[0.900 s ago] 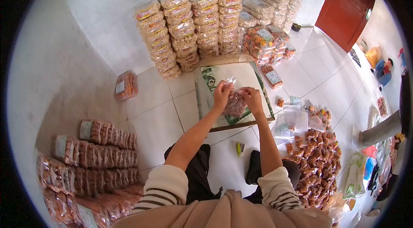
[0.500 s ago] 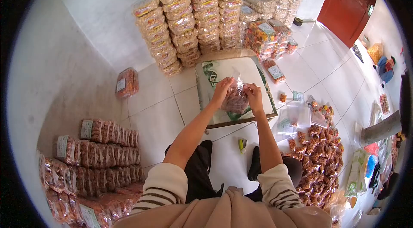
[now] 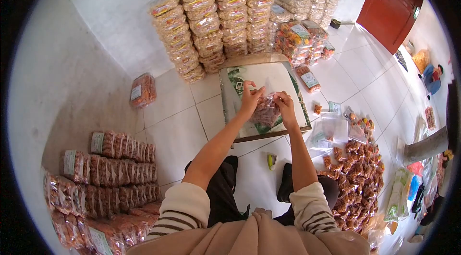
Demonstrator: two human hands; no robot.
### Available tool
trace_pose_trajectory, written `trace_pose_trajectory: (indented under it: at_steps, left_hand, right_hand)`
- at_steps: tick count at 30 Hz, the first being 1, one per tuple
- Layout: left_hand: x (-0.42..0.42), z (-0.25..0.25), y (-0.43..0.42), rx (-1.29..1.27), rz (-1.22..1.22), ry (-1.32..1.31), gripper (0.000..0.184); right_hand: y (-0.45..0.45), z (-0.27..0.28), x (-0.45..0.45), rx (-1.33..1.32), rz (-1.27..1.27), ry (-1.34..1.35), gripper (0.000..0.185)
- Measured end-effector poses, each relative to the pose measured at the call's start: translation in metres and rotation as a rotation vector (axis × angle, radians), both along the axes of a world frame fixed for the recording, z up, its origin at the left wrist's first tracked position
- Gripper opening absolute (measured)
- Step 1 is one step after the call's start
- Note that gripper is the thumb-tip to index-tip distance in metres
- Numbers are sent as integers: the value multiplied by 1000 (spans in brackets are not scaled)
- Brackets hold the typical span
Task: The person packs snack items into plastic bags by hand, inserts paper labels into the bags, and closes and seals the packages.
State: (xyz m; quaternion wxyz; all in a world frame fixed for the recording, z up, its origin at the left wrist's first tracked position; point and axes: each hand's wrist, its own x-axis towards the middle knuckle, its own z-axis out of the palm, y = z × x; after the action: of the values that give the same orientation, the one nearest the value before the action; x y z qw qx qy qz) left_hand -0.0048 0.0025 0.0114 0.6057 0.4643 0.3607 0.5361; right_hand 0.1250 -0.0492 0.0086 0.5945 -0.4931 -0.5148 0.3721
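A clear plastic bag of reddish-brown snacks (image 3: 265, 112) rests on a low table with a white and green top (image 3: 283, 76). At the bag's upper left side is my left hand (image 3: 251, 99), its thumb and a finger closed at the plastic edge. My right hand (image 3: 285, 105) pinches the bag's upper right side. The bag's open-looking top stands up between both hands. On the floor in front of the table lies a small yellow-green tool (image 3: 271, 161).
Stacks of snack packs (image 3: 197, 26) stand behind the table. Packed bags (image 3: 122, 168) are at the left. Small brown packets (image 3: 357, 178) and clear plastic bags (image 3: 331, 130) lie at the right. A person (image 3: 432, 79) sits far right, near a red door (image 3: 391, 7).
The bag's top has risen and shows more between my hands than at first. My left hand has turned, its fingers now spread more above the bag. The view has shifted slightly.
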Motion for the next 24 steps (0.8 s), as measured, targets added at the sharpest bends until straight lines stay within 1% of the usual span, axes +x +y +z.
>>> trace_pose_trajectory:
  at_steps: [2,5,9,10,12,14,15,17,18,20,21,23,24]
  left_hand:
    - [-2,-1,2,169,-43,154,24]
    - [1,-10,6,215,-26,227,20]
    - [0,-1,1,200,-63,291,14]
    - [1,-4,2,246,-30,332,13]
    - [1,-5,4,293,4,373,13]
    - [-3,-1,3,310,-22,543,15]
    - [-3,-7,6,310,-22,542,15]
    - [-2,-26,14,650,142,711,18]
    - [-3,-25,12,649,143,710,18]
    - [-7,-24,6,608,50,538,22]
    - [-9,-20,3,610,50,537,22]
    - [-12,-10,-3,769,-25,606,27]
    - [-12,-11,-4,767,-24,606,27]
  right_hand:
    - [0,-3,0,7,15,60,13]
    - [-2,-3,-1,-8,30,109,13]
    - [-3,0,0,6,66,136,13]
    - [-4,0,1,-6,74,136,13]
    - [-3,0,1,-17,81,137,12]
    - [-2,0,0,6,75,124,12]
    - [-1,0,0,5,75,123,12]
    - [1,-3,1,14,54,123,13]
    - [1,-1,0,14,56,122,13]
    - [1,3,0,19,39,103,13]
    - [2,2,1,20,38,102,13]
    - [4,-2,2,60,9,130,12]
    - [5,-4,2,58,10,130,12]
